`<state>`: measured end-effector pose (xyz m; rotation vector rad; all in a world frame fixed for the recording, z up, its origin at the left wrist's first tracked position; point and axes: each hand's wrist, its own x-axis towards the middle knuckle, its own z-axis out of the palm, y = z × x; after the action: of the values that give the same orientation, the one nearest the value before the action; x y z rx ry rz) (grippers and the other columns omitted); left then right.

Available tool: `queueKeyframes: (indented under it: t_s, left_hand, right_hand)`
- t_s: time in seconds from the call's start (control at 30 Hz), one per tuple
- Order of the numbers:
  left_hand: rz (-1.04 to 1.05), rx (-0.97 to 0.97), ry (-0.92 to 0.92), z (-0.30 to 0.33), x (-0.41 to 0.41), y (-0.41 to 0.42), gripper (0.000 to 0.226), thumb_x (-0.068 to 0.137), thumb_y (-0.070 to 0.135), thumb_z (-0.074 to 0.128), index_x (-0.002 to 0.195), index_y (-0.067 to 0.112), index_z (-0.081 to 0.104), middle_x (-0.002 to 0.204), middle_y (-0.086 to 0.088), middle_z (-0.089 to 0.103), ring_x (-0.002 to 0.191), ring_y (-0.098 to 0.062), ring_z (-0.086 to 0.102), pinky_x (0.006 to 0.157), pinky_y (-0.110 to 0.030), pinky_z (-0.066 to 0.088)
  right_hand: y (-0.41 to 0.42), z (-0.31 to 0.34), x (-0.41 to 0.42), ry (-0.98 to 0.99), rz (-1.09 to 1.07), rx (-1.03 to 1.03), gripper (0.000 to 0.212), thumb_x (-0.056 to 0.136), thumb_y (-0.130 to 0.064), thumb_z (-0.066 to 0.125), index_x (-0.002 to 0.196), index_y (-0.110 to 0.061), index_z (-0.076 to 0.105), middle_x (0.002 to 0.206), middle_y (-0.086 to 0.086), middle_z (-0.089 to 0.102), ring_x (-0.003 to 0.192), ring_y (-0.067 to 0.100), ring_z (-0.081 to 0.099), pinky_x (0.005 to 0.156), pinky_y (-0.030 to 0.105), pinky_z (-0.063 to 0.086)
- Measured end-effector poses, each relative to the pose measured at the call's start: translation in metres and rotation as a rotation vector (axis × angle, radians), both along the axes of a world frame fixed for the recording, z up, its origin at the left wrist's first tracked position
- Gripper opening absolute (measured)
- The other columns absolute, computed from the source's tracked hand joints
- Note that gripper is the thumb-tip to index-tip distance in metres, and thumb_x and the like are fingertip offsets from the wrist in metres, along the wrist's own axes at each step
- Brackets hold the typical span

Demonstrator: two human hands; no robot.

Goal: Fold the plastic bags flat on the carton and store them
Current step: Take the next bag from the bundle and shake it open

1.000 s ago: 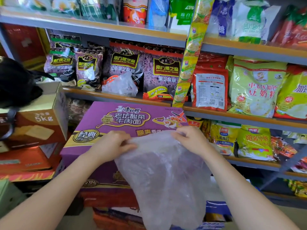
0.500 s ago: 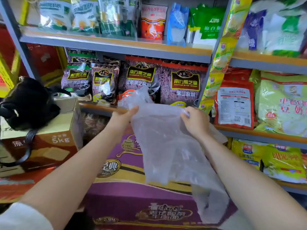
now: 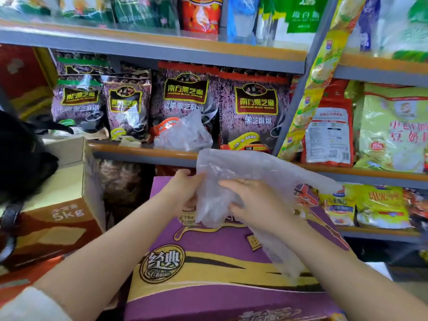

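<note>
Above the purple noodle carton (image 3: pixel 208 269), both hands grip one clear plastic bag (image 3: pixel 250 172): left hand (image 3: pixel 185 193) pinches its edge, right hand (image 3: pixel 252 205) bunches it, probably for folding flat.

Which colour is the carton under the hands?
Purple carton with yellow bands, clearest in the head view.

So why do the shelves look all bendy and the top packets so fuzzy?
Head view: the wide-angle lens bows the shelf edges and tilts the post; the top packets are smeared by blur, while the sesame bags read sharper; light glares off the clear bag that the left hand and right hand hold over the carton.
</note>
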<state>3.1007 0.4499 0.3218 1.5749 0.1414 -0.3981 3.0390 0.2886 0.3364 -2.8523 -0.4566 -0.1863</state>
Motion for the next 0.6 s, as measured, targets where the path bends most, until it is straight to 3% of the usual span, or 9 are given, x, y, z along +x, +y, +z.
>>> queueKeyframes:
  t_s: [0.07,0.17,0.27,0.33,0.43,0.53,0.6]
  left_hand:
    - [-0.055,-0.073,0.121,-0.005,-0.002,0.006,0.033,0.091,0.037,0.052,0.112,0.012,0.048,0.099,-0.009,0.063,0.078,-0.022,0.062,0.055,-0.027,0.055]
    - [-0.183,-0.037,0.121,-0.013,-0.014,0.011,0.015,0.091,0.026,0.056,0.100,0.016,0.052,0.086,-0.005,0.064,0.063,-0.014,0.068,0.057,-0.022,0.054]
    - [-0.190,-0.039,0.065,-0.014,-0.017,0.011,0.005,0.090,0.016,0.056,0.090,0.012,0.057,0.068,-0.003,0.063,0.052,-0.010,0.062,0.049,-0.018,0.049]
    - [-0.097,-0.054,0.026,-0.012,-0.013,0.015,0.009,0.090,0.010,0.056,0.097,0.014,0.052,0.066,-0.007,0.060,0.047,-0.011,0.056,0.043,-0.019,0.046]
    - [0.022,0.043,-0.158,-0.021,-0.009,0.028,0.030,0.085,-0.002,0.049,0.106,0.019,0.048,0.056,-0.005,0.053,0.039,-0.012,0.047,0.044,-0.024,0.040]
    - [0.031,0.265,-0.365,-0.031,-0.012,0.049,0.036,0.078,-0.010,0.041,0.082,0.019,0.063,0.048,0.000,0.044,0.044,-0.017,0.035,0.047,-0.024,0.027]
    - [0.031,0.482,-0.473,-0.031,-0.016,0.061,0.038,0.078,-0.009,0.043,0.067,0.021,0.064,0.049,0.000,0.044,0.042,-0.013,0.033,0.039,-0.020,0.025]
  right_hand:
    - [-0.003,-0.012,0.014,-0.047,-0.150,0.105,0.037,0.085,-0.012,0.052,0.121,-0.019,0.056,0.120,0.006,0.063,0.111,0.028,0.056,0.087,0.038,0.046]
    - [-0.006,-0.025,0.025,-0.018,-0.226,0.249,0.028,0.084,-0.007,0.051,0.109,-0.016,0.060,0.102,0.010,0.067,0.097,0.029,0.059,0.078,0.042,0.049]
    - [-0.002,-0.031,0.024,0.045,-0.187,0.269,0.028,0.085,-0.013,0.054,0.112,-0.019,0.058,0.097,0.007,0.068,0.091,0.026,0.061,0.077,0.043,0.050]
    - [-0.005,-0.032,0.020,0.103,-0.169,0.180,0.029,0.089,-0.019,0.054,0.117,-0.017,0.055,0.099,0.008,0.066,0.092,0.026,0.061,0.077,0.039,0.049]
    - [-0.016,-0.032,0.015,0.102,-0.192,0.051,0.034,0.090,-0.015,0.051,0.123,-0.022,0.056,0.118,0.002,0.064,0.107,0.023,0.058,0.083,0.036,0.048]
    - [-0.034,-0.031,0.012,0.062,-0.305,-0.080,0.043,0.088,-0.013,0.047,0.127,-0.029,0.055,0.130,-0.003,0.059,0.115,0.022,0.055,0.090,0.034,0.047]
    - [-0.045,-0.031,0.008,0.095,-0.367,-0.041,0.045,0.089,-0.013,0.046,0.130,-0.030,0.053,0.134,-0.003,0.056,0.119,0.021,0.053,0.088,0.028,0.045]
